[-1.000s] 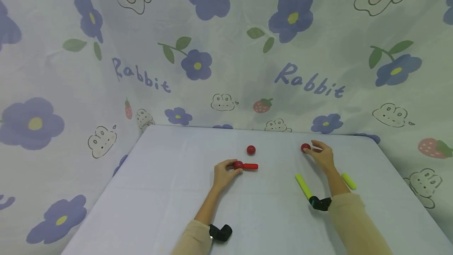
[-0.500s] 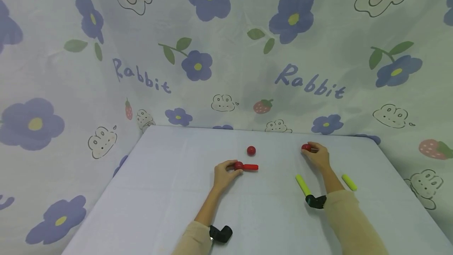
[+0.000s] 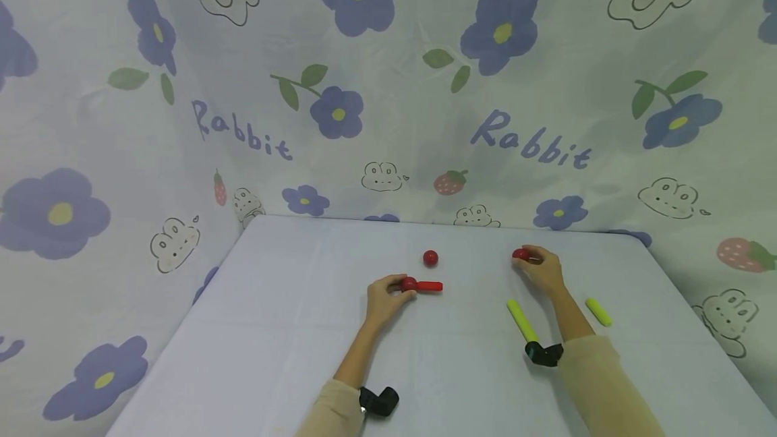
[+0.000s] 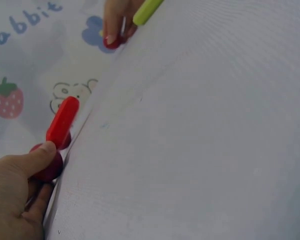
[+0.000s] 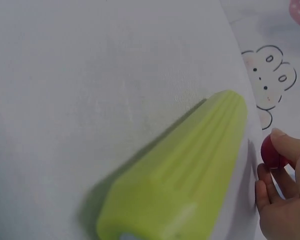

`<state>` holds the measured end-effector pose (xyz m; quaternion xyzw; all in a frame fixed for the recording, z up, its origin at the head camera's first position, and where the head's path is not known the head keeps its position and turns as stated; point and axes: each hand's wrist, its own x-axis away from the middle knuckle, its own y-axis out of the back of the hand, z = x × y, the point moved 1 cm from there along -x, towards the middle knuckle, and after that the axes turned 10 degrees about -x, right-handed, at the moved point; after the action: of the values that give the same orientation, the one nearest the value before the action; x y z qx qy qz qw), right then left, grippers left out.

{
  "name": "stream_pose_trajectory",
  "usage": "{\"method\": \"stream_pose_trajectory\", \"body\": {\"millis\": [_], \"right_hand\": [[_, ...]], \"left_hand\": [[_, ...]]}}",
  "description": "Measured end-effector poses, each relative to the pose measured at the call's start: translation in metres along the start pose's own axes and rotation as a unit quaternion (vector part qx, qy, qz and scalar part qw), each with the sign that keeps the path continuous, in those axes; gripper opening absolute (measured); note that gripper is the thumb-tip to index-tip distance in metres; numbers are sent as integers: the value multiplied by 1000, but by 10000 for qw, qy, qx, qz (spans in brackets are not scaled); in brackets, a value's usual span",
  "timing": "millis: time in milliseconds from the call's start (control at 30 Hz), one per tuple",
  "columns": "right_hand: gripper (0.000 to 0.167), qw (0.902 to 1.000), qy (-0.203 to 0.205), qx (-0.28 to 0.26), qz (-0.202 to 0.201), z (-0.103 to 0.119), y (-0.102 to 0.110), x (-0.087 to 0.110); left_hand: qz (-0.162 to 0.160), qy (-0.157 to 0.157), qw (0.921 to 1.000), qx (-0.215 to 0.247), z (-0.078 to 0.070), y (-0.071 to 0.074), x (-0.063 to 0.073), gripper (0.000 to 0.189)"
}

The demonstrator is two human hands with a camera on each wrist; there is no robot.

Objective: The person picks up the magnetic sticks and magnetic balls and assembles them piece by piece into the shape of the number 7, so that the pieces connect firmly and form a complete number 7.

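Observation:
My left hand point(image 3: 384, 301) grips a dark red ball point(image 3: 409, 284) between thumb and fingers, low over the white table. A short bright red stick point(image 3: 429, 286) points right from that ball, its near end right at the ball and thumb in the left wrist view. Farther right, my right hand point(image 3: 546, 272) pinches a second red ball point(image 3: 520, 255), seen between thumb and fingertips in the right wrist view. A third red ball point(image 3: 430, 258) lies on the table behind the red stick.
A yellow-green stick point(image 3: 521, 317) lies left of my right forearm, ridged in the right wrist view point(image 5: 185, 170). Another yellow-green stick point(image 3: 598, 311) lies right of that forearm. A patterned cloth point(image 3: 388, 120) hangs behind the white table point(image 3: 291, 329). Each wrist wears a black camera.
My right hand has turned a little and shifted slightly left with its red ball. My left hand, the ball in it and the red stick have stayed in place.

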<state>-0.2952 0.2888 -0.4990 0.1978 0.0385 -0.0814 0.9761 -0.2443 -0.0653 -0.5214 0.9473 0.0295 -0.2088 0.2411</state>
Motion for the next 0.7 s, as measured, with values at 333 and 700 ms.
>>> {"method": "stream_pose_trajectory", "body": {"millis": [333,700], "right_hand": [[54,9985,-27,-403,381,9,-1,13],[53,9960,101,-559,696,25,-10,24]], "left_hand": [[40,-34,10000,-15,0,0,0,40],[9,-6,10000,-33,-2,1,0,38]]}}
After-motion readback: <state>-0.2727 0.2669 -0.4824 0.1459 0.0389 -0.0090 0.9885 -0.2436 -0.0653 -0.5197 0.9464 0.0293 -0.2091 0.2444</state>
